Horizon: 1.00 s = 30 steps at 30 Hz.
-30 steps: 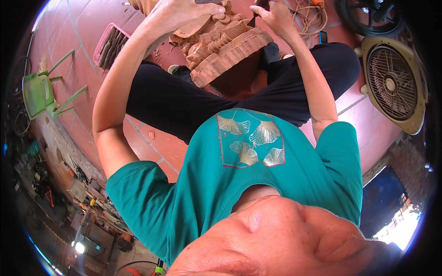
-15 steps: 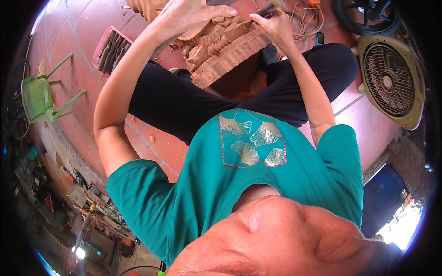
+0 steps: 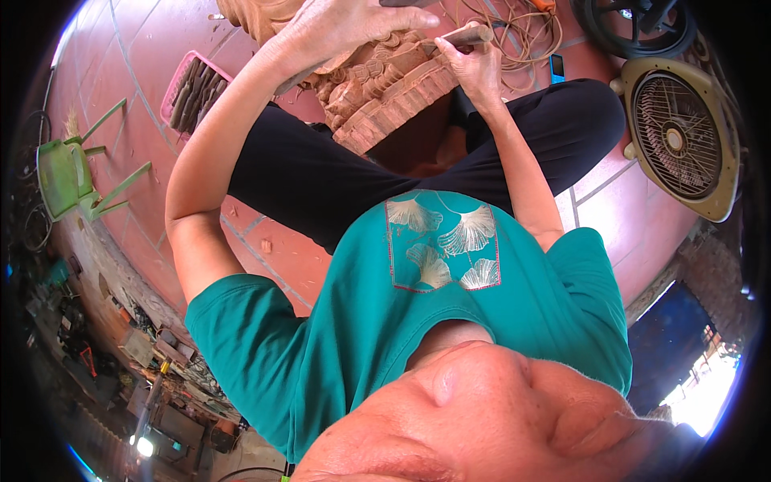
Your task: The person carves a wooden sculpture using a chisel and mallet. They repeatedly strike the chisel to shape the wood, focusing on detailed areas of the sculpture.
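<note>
A reddish-brown wood carving (image 3: 393,100) with a ridged base edge lies tilted in front of my crossed legs. My right hand (image 3: 475,68) is closed around a chisel (image 3: 467,35) with a wooden handle, held at the carving's right end; its cutting tip is hard to make out. Over the carving's far left part, my left hand (image 3: 341,28) is closed with its thumb stretched out. A dark bar (image 3: 405,2) shows above that thumb, cut off by the picture's top edge, and seems to be in its grip.
Another carved wood piece (image 3: 245,16) stands at the far left. A pink basket (image 3: 166,96) holds several dark tools. A green plastic chair (image 3: 64,173) lies left. Right are a fan (image 3: 675,140), a black wheel (image 3: 638,28), a coiled cord (image 3: 526,44) and a small blue device (image 3: 557,68).
My right hand has shifted slightly down, and the chisel's handle has tipped nearer to level. My left hand has moved a little to the right with the dark bar.
</note>
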### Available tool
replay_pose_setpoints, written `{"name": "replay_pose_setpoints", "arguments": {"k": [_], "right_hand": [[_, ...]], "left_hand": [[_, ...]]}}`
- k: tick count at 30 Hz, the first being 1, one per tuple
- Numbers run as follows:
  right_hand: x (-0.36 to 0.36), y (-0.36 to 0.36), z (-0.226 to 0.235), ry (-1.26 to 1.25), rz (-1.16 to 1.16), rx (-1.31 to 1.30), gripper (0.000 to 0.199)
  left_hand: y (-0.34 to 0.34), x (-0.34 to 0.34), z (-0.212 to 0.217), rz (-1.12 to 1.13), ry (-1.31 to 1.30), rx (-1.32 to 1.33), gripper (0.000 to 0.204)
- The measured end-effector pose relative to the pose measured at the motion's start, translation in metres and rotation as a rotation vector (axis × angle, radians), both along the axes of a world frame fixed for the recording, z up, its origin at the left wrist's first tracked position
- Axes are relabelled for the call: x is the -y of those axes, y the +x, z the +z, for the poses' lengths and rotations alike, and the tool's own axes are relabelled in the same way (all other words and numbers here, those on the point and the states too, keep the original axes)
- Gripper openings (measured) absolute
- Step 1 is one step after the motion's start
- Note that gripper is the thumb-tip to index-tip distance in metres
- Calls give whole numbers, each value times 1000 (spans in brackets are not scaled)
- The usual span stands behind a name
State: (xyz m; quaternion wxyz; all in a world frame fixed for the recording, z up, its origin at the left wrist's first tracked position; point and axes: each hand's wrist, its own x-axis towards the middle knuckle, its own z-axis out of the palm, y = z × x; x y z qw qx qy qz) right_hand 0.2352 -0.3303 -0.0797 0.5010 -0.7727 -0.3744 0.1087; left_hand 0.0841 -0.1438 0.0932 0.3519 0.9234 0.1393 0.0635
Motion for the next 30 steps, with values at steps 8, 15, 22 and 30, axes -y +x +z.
{"name": "replay_pose_setpoints", "arguments": {"k": [8,15,22,30], "right_hand": [[-2,-2,-15,137,19,-28,27],[-1,-4,-13,171,42,-115,26],[-2,7,-22,189,51,126,24],[7,4,2,9,27,-155,21]], "left_hand": [[-2,7,-18,-219,130,-136,59],[3,16,18,-180,-15,-142,60],[9,14,-14,-232,235,-253,63],[6,9,2,-79,147,-102,61]]}}
